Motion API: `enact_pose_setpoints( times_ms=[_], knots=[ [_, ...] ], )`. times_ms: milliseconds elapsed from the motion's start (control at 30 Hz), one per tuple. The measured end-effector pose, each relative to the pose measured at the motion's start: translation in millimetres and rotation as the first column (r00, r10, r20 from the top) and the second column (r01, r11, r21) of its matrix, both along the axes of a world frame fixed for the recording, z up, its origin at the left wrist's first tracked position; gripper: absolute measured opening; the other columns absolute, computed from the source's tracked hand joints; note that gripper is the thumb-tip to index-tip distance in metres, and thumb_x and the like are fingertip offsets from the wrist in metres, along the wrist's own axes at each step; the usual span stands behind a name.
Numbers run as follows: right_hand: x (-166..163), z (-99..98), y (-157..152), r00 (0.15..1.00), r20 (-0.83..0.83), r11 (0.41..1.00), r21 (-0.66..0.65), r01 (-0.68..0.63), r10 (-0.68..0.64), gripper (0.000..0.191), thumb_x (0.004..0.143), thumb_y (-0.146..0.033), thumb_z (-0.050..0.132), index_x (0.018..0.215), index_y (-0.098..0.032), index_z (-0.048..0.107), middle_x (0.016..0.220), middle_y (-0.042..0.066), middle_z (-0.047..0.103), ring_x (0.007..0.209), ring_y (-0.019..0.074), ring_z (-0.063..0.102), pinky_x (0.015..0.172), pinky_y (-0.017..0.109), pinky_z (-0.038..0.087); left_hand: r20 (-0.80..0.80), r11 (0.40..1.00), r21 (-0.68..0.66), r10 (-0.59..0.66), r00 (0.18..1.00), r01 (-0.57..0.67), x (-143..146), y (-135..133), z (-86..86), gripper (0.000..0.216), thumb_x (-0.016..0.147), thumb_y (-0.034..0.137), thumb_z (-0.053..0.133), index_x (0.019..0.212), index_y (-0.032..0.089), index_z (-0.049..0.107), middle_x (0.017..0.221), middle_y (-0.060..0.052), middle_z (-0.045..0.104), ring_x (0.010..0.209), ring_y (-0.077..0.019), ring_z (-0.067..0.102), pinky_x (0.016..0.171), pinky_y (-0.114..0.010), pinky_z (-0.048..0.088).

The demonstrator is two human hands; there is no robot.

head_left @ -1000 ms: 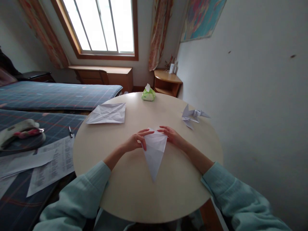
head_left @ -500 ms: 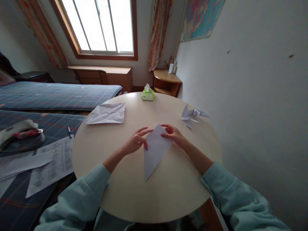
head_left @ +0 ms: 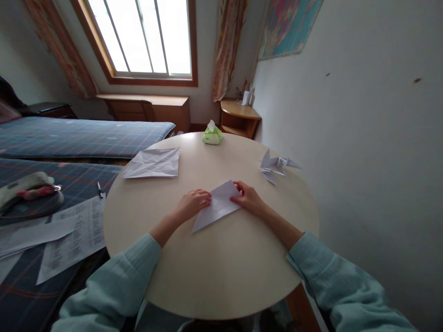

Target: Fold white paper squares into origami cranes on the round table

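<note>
A folded white sheet of paper (head_left: 218,206) is in front of me over the round table, one pointed corner reaching toward the lower left. My left hand (head_left: 194,204) is closed on its left edge, fingers bent together. At the right edge, my right hand (head_left: 246,197) pinches the paper between thumb and fingers. Beyond my right hand lie folded paper figures (head_left: 277,164), with pointed wings. Farther left is a stack of creased white paper (head_left: 152,163).
The round cream table (head_left: 214,276) carries a green tissue pack (head_left: 212,134) at its far edge. To the left, a bed (head_left: 79,189) holds printed sheets (head_left: 74,235), a pen (head_left: 100,190) and a bag-like item (head_left: 31,193). A white wall (head_left: 374,161) stands on the right.
The folded paper has turned, its long point swinging from near me toward the left. My left hand's fingers have closed from a spread pose; my right hand keeps its pinch.
</note>
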State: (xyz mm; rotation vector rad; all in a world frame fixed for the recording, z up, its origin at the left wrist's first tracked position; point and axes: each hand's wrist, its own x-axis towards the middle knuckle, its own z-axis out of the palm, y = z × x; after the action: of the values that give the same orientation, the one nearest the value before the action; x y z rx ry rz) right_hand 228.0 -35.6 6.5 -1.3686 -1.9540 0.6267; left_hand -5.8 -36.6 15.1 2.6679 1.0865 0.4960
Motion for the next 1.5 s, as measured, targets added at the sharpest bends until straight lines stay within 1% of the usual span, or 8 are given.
enact_pose_setpoints(
  times_ms=[133,267,433,633,767,967,1267,1500],
  knots=[
    [-7,2.4,-8,0.979,0.000,0.976,0.073,-0.206,0.206,0.008,0.068,-0.017,0.058,0.074,-0.016,0.064,0.075,0.003,0.057,0.065,0.0110,0.050,0.057,0.022,0.041,0.024,0.992,0.088,0.089,0.996,-0.091,-1,2,-6.1,0.019,0.077,0.019,0.050,0.095,0.016,0.057,0.104,-0.007,0.059,0.096,-0.0187,0.053,0.083,-0.032,0.045],
    [-9,4.8,-12,0.935,-0.027,0.932,0.086,-0.351,0.355,0.015,0.069,-0.018,0.060,0.083,-0.018,0.066,0.087,0.006,0.058,0.077,0.0134,0.054,0.070,0.025,0.044,0.078,0.995,0.090,0.042,0.996,-0.049,-2,4,-9.0,0.042,0.075,0.013,0.051,0.116,0.018,0.047,0.119,-0.006,0.052,0.107,-0.0180,0.049,0.090,-0.033,0.041],
    [-5,10.4,-13,0.878,0.055,0.878,0.040,-0.478,0.475,0.032,0.065,-0.032,0.068,0.094,-0.018,0.065,0.097,0.008,0.057,0.092,0.0172,0.052,0.084,0.031,0.041,0.038,0.999,0.009,-0.040,0.998,0.040,-3,5,-6.4,0.029,0.077,0.011,0.047,0.098,0.023,0.062,0.106,-0.001,0.062,0.098,-0.0140,0.056,0.085,-0.027,0.045],
    [-8,10.2,-13,0.903,0.022,0.903,0.024,-0.430,0.429,0.025,0.079,-0.037,0.051,0.086,-0.019,0.067,0.090,0.007,0.062,0.086,0.0159,0.055,0.080,0.031,0.043,0.015,0.999,-0.041,-0.025,1.000,0.025,-3,4,-3.0,0.030,0.080,0.015,0.042,0.099,0.024,0.063,0.109,0.000,0.062,0.101,-0.0135,0.056,0.088,-0.026,0.043],
    [-12,0.9,-10,0.936,0.028,0.931,0.095,-0.351,0.350,0.020,0.079,-0.033,0.052,0.086,-0.021,0.067,0.091,0.006,0.064,0.086,0.0169,0.056,0.079,0.032,0.045,-0.011,0.997,-0.071,-0.019,1.000,0.018,-2,0,0.4,0.031,0.083,0.024,0.040,0.107,0.025,0.059,0.117,-0.001,0.056,0.110,-0.0152,0.050,0.093,-0.029,0.040],
    [-14,-7.3,-4,0.898,0.136,0.887,0.153,-0.436,0.418,0.025,0.081,-0.024,0.048,0.102,-0.025,0.062,0.109,0.003,0.061,0.105,0.0169,0.052,0.093,0.036,0.040,-0.069,0.994,-0.077,-0.081,0.994,0.075,-1,5,-5.9,0.037,0.087,0.031,0.034,0.121,0.022,0.047,0.129,-0.003,0.044,0.121,-0.0159,0.038,0.100,-0.033,0.031],
    [6,10.4,-10,0.890,0.120,0.896,0.002,-0.444,0.441,0.018,0.078,-0.027,0.053,0.088,-0.024,0.068,0.097,0.003,0.067,0.105,0.0189,0.054,0.090,0.036,0.044,-0.129,0.994,-0.089,-0.072,0.989,0.061,-6,7,-8.7,0.039,0.088,0.031,0.030,0.125,0.024,0.042,0.133,-0.001,0.039,0.124,-0.0161,0.034,0.101,-0.035,0.028],
    [28,9.5,-21,0.927,0.023,0.924,-0.086,-0.372,0.375,0.017,0.073,-0.035,0.057,0.074,-0.023,0.069,0.086,0.003,0.069,0.100,0.0198,0.057,0.083,0.034,0.048,-0.133,0.991,-0.120,-0.072,0.989,0.056,-7,4,-1.1,0.045,0.086,0.039,0.032,0.126,0.020,0.039,0.135,-0.004,0.036,0.125,-0.0178,0.031,0.102,-0.034,0.027]
  ],
)
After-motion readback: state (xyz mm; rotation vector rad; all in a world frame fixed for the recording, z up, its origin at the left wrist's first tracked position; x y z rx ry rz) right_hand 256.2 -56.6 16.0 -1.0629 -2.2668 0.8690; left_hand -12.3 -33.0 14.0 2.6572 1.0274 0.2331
